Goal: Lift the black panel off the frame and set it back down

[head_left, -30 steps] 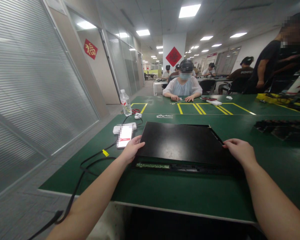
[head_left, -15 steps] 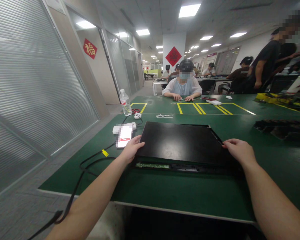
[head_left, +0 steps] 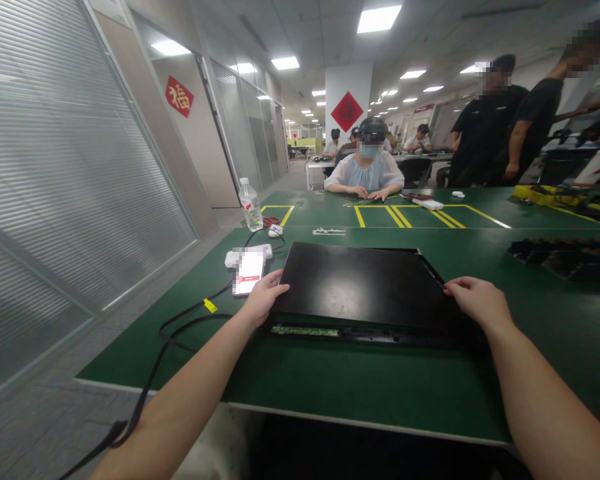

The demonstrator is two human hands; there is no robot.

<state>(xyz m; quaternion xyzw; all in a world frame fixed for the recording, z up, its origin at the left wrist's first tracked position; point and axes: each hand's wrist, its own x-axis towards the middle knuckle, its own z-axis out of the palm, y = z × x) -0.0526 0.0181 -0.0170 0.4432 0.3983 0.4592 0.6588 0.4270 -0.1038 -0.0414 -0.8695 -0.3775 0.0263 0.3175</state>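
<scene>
A flat black panel [head_left: 365, 283] lies on the green table [head_left: 360, 387] in front of me, its near edge raised a little over a black base with a green circuit strip [head_left: 305, 331]. My left hand [head_left: 264, 297] grips the panel's left edge, fingers curled over it. My right hand [head_left: 477, 301] holds the right edge in the same way.
A phone [head_left: 249, 272] and a white charger lie left of the panel, with a black cable [head_left: 180, 327] running off the table. A water bottle [head_left: 251, 206] stands further back. Black trays [head_left: 565, 257] sit at right. A person sits across the far table; others stand at right.
My hands and the panel have barely moved. Behind the far table at right, the standing people have shifted and another has walked into view.
</scene>
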